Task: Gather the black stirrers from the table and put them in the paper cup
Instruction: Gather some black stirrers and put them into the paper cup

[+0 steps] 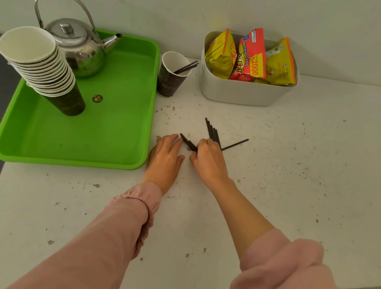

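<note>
Near the desk's middle, risk: the right hand [208, 157] was gathering a splayed fan of black stirrers [212, 132]; because they pointed different ways, some could probably slip from the bundle or roll off when lifted.
Stray stirrer: one lone stirrer [235, 144] stuck out toward the desk's right edge, barely under the hand, and looked likeliest to be left behind.
Cup risk: the paper cup [171, 77], standing toward the desk's back edge between the green tray [126, 118] and the white tub [243, 92], looked light; a careless push with the bundle might tip it.
Right hand: fingers curled down and closed on the stirrers, whose ends poked out on both sides.
Left hand [165, 155]: flat, fingers open and extended, fingertips touching the short ends left of the right hand, holding nothing.
Already in cup: a few stirrers [186, 67] leaning on its rim.
</note>
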Motion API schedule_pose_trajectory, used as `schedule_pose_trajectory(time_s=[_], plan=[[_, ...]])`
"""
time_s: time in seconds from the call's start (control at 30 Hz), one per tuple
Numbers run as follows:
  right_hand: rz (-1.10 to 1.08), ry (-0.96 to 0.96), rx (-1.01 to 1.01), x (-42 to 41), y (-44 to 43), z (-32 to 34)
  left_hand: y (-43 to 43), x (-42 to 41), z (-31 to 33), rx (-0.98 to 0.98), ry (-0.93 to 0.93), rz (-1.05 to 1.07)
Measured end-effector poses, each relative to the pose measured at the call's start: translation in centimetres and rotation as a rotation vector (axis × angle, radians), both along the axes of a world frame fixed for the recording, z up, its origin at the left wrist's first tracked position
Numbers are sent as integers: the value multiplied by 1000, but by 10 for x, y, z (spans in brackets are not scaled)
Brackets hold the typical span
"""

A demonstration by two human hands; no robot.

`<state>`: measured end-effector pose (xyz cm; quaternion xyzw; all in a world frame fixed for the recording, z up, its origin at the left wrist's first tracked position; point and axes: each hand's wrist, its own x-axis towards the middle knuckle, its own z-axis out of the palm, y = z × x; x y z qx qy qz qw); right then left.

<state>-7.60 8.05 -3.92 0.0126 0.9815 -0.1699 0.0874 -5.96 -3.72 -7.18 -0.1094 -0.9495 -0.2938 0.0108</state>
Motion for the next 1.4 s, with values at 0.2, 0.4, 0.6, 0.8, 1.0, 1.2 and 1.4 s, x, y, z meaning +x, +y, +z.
schedule_pose_trajectory(time_s=[0.2,0.4,0.6,0.8,1.0,1.2,1.4], plan=[[41,-38,-39,-2,6,2,3,-1,-3,8,13,41],[-17,-32,-151,-6,15,10,5,-1,-4,4,6,58],[-25,-55,-214,-11,22,12,5,-2,-4,-11,-10,50],[-148,-118,-458,-16,27,13,6,-4,-2,-42,-16,39],[-315,-166,-799,-23,32,32,9,-4,4,-127,-89,-23],[-432,-181,-1161,-38,34,62,11,-33,27,-41,-148,-10],[-332,-110,-1171,-70,37,87,13,-99,96,216,236,252]])
